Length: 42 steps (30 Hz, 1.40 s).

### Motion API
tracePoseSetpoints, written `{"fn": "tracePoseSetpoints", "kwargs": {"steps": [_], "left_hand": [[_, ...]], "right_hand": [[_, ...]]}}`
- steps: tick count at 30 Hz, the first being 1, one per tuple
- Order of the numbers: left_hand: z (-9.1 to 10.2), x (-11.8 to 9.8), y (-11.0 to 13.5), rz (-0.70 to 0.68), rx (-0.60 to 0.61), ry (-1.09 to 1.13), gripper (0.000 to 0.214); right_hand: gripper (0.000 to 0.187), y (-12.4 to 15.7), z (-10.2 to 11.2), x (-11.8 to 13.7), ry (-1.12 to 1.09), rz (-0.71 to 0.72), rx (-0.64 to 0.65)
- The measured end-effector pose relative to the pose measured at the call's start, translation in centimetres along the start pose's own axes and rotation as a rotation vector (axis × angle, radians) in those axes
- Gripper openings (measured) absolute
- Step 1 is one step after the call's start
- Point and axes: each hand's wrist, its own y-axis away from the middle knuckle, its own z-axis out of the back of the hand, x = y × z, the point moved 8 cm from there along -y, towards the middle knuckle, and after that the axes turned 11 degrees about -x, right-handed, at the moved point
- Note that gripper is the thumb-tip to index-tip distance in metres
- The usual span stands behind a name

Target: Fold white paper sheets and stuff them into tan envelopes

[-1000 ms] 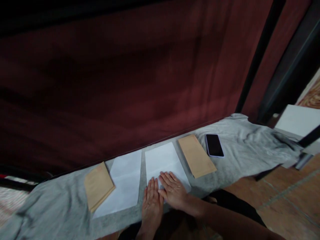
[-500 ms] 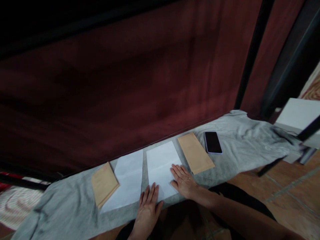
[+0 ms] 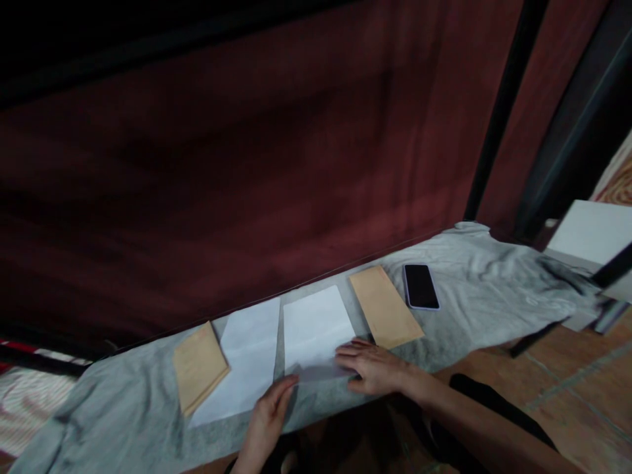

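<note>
A white sheet of paper (image 3: 318, 329) lies in front of me, its near edge raised and bent back, with the underside in shadow. At its near left corner, my left hand (image 3: 269, 411) pinches the edge between thumb and fingers. My right hand (image 3: 372, 367) grips the near right side, fingers over the paper and thumb below. Just left lies a second white sheet (image 3: 251, 349), partly under folded brown envelopes (image 3: 200, 368). Another brown envelope (image 3: 386, 306) rests right of the held sheet, close to my right hand.
A grey cloth (image 3: 494, 283) covers the narrow bench. A phone (image 3: 421, 287) with a pale purple case lies right of the envelope. Behind the bench rises a dark red panel (image 3: 247, 164) with black bars. A white box-like object (image 3: 595, 230) stands at far right, above tiled floor (image 3: 567, 388).
Both hands lay flat on the white sheet before. My left hand has moved slightly left and closed on the corner, my right hand has turned inward, and the near edge has come up.
</note>
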Motion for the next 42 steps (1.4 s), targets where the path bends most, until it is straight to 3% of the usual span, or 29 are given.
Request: {"fn": "tracePoseSetpoints", "kwargs": {"steps": [2,5,8,11,14,21,32,36,42], "left_hand": [[1.3,1.5,-0.1,0.166,-0.056,0.109,0.037],[2.3,3.4,-0.3,0.340,-0.115,0.226,0.046],[1.8,4.2,-1.5,0.381,-0.143,0.344,0.050],[1.3,4.3,-3.3,0.398,-0.197,0.362,0.043],[0.7,3.9,-5.1,0.412,-0.230,0.399,0.041],[-0.6,5.0,-6.8,0.433,-0.326,0.298,0.040],[-1.7,5.6,-7.9,0.468,-0.336,0.085,0.022],[-2.0,4.9,-7.6,0.504,-0.254,-0.109,0.015],[-2.1,3.7,-7.6,0.577,-0.068,-0.357,0.025]], "right_hand": [[0.040,-0.5,0.8,-0.1,-0.072,-0.040,-0.048],[0.029,-1.2,1.4,-1.8,-0.144,-0.224,-0.150],[0.032,-1.9,1.9,-3.5,-0.210,-0.358,-0.292],[0.030,-2.7,2.6,-4.3,-0.298,-0.378,-0.448],[0.027,-3.6,2.8,-4.7,-0.341,-0.388,-0.522],[0.020,-5.3,1.9,-6.8,-0.067,-0.585,-0.454],[0.034,-5.8,1.2,-7.9,0.324,-0.658,-0.362],[0.045,-5.5,0.5,-8.2,0.390,-0.687,-0.290],[0.055,-5.5,-0.1,-7.9,0.481,-0.666,-0.208]]}}
